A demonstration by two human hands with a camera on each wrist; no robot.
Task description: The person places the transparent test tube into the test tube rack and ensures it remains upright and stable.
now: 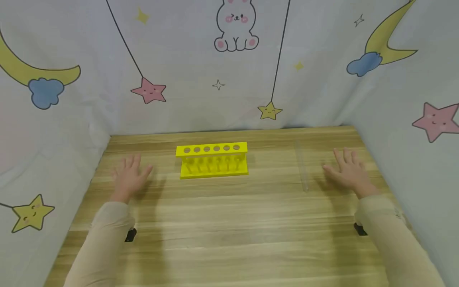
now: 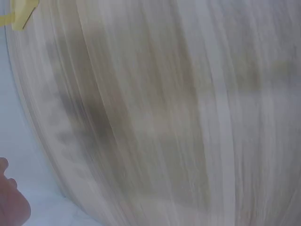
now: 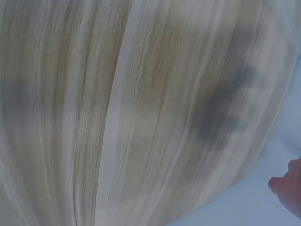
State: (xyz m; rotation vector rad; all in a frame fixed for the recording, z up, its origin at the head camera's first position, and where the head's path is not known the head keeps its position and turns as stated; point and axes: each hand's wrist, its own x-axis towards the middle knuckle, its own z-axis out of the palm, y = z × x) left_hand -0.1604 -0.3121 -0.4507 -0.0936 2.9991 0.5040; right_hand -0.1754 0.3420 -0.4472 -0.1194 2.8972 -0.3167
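A yellow test tube rack (image 1: 214, 175) with a row of holes along its top bar stands toward the back of the wooden table. To its right lies a clear, thin tube (image 1: 302, 167), its length pointing away from me. My left hand (image 1: 130, 175) is held over the table left of the rack, fingers spread and nothing in it. On the other side, my right hand (image 1: 348, 170) has its fingers spread too, to the right of the tube, and holds nothing. In the left wrist view a corner of the rack (image 2: 22, 13) shows at the top left.
The wooden table (image 1: 229, 223) ends at the back against a white curtain (image 1: 186, 107) printed with stars, moons and a rabbit. Curtain also hangs along the left and right sides. Both arms cast shadows on the tabletop.
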